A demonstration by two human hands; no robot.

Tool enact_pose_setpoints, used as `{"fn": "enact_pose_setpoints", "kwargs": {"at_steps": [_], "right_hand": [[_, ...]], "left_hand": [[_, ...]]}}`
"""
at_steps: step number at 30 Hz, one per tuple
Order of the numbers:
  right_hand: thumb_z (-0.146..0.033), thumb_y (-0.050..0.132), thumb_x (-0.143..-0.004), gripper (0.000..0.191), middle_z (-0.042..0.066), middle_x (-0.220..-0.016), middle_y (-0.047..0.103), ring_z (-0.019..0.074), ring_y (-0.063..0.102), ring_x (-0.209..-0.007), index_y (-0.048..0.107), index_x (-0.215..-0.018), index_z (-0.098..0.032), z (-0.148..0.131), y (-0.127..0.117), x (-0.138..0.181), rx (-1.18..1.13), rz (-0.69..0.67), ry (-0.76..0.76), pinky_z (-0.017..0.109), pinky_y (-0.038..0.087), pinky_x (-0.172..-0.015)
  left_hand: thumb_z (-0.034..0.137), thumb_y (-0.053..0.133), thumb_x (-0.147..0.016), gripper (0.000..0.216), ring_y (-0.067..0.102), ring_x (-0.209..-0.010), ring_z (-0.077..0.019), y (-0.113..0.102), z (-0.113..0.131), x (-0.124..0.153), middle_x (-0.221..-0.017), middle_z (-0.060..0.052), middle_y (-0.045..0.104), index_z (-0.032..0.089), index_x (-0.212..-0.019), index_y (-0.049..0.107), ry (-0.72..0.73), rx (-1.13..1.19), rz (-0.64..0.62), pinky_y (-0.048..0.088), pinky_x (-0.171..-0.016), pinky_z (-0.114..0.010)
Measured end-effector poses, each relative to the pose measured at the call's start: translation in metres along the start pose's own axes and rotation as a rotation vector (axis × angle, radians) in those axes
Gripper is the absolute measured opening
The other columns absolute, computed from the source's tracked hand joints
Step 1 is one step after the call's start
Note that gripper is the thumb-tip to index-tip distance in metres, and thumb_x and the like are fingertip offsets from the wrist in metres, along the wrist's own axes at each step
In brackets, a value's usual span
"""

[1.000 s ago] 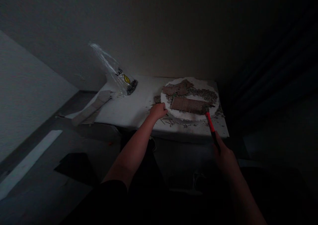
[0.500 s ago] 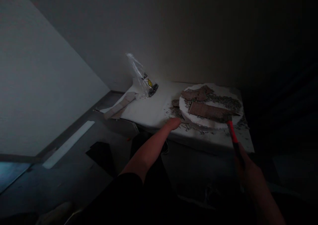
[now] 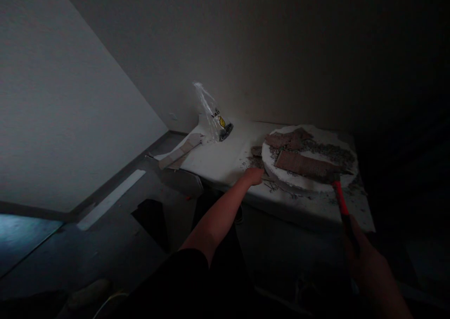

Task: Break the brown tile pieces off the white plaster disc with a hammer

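Observation:
My right hand (image 3: 365,253) is wrapped round the black grip of a red-handled hammer (image 3: 339,197). The dark hammer head is over the right end of a long brown textured strip (image 3: 302,164); whether they touch is hard to tell. The strip lies on a thick round white slab (image 3: 269,162), among broken brown pieces (image 3: 290,138) and dark grit. Just left of the slab's near side, my left hand (image 3: 253,176) is closed, its fingers curled. Anything in them is hidden by the hand and the dim light.
The slab lies on a long low white surface (image 3: 225,164) against the wall. Farther left on it stands a clear plastic bag (image 3: 211,115) with dark contents, beside a bent cardboard strip (image 3: 183,151). A white board (image 3: 110,199) and a black piece (image 3: 151,220) lie on the floor.
The whole view has shifted, so everything appears a little further right and lower. Both hands and the hammer keep nearly the same places relative to the slab.

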State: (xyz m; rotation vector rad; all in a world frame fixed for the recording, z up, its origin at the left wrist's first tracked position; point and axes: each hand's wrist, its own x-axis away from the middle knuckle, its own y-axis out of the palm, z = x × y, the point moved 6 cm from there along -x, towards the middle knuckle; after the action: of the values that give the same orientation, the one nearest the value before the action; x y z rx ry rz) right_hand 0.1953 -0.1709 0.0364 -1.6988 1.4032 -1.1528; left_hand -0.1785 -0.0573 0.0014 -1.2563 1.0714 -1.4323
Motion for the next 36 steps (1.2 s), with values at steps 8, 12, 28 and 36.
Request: {"fn": "enact_pose_setpoints", "kwargs": {"at_steps": [8,12,28,36], "right_hand": [[-0.047,0.033,-0.096,0.065,0.011,-0.083,0.073,0.0282,0.07,-0.068,0.028,-0.156,-0.021,-0.003,0.0,0.003,-0.034,0.008,0.005,0.034,0.05,-0.06],[-0.042,0.031,-0.098,0.063,0.01,-0.083,0.073,0.0262,0.071,-0.067,0.026,-0.157,-0.02,-0.012,-0.003,0.008,-0.05,0.024,-0.02,0.032,0.049,-0.06],[-0.038,0.036,-0.097,0.061,0.011,-0.092,0.075,0.0246,0.072,-0.078,0.029,-0.155,-0.02,-0.014,-0.007,0.011,-0.213,0.095,-0.01,0.029,0.049,-0.065],[-0.04,0.037,-0.096,0.063,0.012,-0.09,0.074,0.0256,0.072,-0.076,0.029,-0.155,-0.019,-0.011,-0.011,0.011,-0.256,0.106,0.047,0.031,0.049,-0.063]], "left_hand": [[0.018,0.065,-0.078,0.013,0.063,-0.074,-0.0147,-0.039,0.031,0.0,-0.081,-0.003,0.072,0.015,-0.088,0.073,0.268,0.401,0.101,0.046,-0.071,-0.024],[0.031,0.058,-0.089,0.022,0.062,-0.077,-0.0146,-0.051,0.052,-0.009,-0.084,-0.004,0.071,0.015,-0.088,0.073,0.364,0.558,0.188,0.046,-0.074,-0.026],[0.028,0.059,-0.089,0.019,0.065,-0.08,-0.0149,-0.05,0.101,-0.054,-0.088,-0.005,0.073,0.014,-0.094,0.071,0.293,0.801,0.34,0.047,-0.076,-0.025],[0.033,0.056,-0.091,0.024,0.062,-0.078,-0.0157,-0.044,0.135,-0.069,-0.085,-0.004,0.072,0.015,-0.091,0.072,0.354,0.721,0.303,0.047,-0.077,-0.027]]}}
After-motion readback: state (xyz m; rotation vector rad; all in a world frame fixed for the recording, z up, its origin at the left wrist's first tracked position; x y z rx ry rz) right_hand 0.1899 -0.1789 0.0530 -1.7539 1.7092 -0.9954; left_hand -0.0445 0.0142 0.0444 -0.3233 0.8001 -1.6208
